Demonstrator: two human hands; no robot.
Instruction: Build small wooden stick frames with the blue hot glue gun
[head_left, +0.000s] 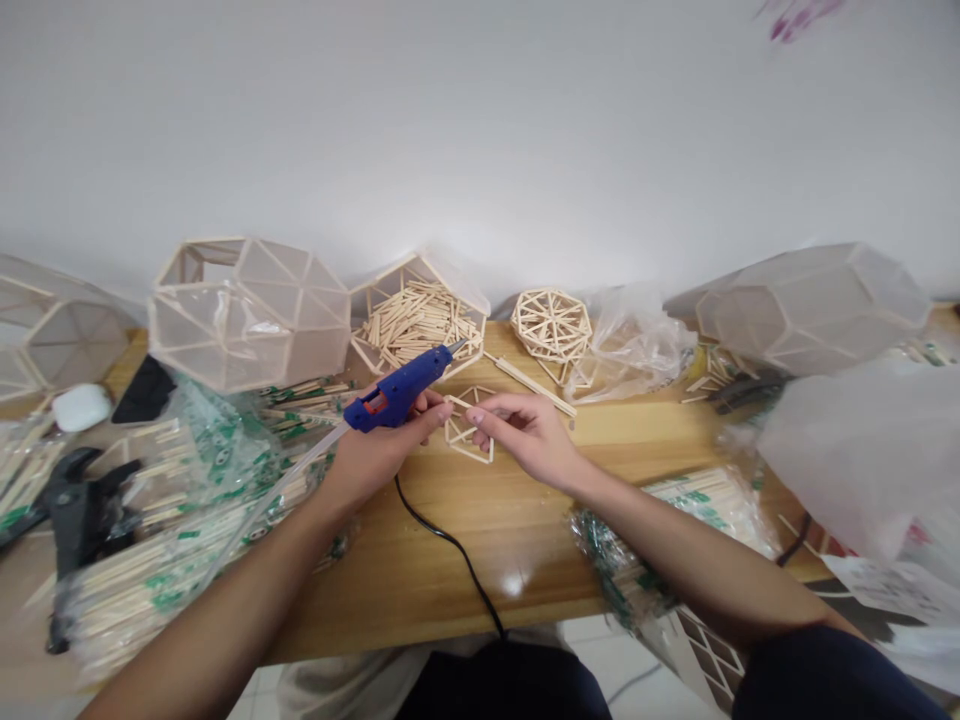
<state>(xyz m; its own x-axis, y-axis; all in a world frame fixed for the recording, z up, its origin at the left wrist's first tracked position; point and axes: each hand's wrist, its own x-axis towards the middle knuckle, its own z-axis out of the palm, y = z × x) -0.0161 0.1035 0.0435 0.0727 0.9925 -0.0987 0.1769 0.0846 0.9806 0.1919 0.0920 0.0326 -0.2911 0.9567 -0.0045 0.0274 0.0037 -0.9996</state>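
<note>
Glossy, grained wood formed the bench [540,540], where a faceted shell [251,325] of pale sticks and translucent sheeting stood. The fingers of the left hand [386,440] were closed around a blue plastic glue gun [409,386]. Over mid-bench, the small frame [470,453], an angular lattice of slim sticks, was pinched in the fingers of the right hand [534,437].

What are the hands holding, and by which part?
Left hand: the blue glue gun, apparently by its handle, hidden in the grip. Right hand: the small stick frame, pinched near its right side; left thumb at its left.
</note>
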